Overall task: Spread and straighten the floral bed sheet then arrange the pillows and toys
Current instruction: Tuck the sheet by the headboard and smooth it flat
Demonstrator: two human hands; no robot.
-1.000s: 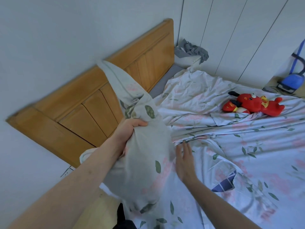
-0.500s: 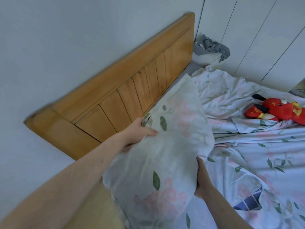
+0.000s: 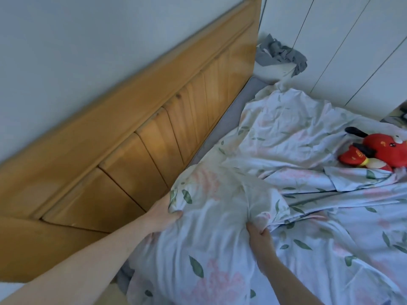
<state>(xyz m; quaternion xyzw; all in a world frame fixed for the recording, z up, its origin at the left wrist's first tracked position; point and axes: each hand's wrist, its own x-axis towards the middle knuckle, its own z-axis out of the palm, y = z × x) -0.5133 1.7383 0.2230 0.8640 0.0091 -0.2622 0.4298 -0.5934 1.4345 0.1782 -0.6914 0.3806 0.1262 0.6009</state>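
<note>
Head view, looking down at the head end of the bed. The wooden headboard (image 3: 136,155) runs diagonally from the lower left to the top centre, flat against the pale wall (image 3: 88,40). To its right, white panelled doors (image 3: 352,40) close off the far side.

The floral bed sheet (image 3: 330,227) covers most of the mattress and lies rumpled, with deep creases and a folded ridge crossing it from the centre toward the right edge. A narrow strip of grey mattress (image 3: 222,130) shows between the sheet's edge and the headboard.

The pillow (image 3: 215,234), in a matching case of green leaves and pink blooms, rests on the near corner of the bed, its far end just beside the foot of the headboard. You hold it with 2 hands. Your left hand (image 3: 164,214) grips its left edge, thumb on top and pressing into the fabric, the other fingers hidden beneath. Your right hand (image 3: 261,238) pinches a gathered fold of the case at its right edge, fingers curled round the cloth.

A crumpled grey cloth (image 3: 279,53) sits on a white surface at the far corner, beyond the end of the headboard.

1 red plush toy (image 3: 378,150) lies on the sheet at the right margin, well apart from the pillow and both hands, partly cut off by the frame.
</note>
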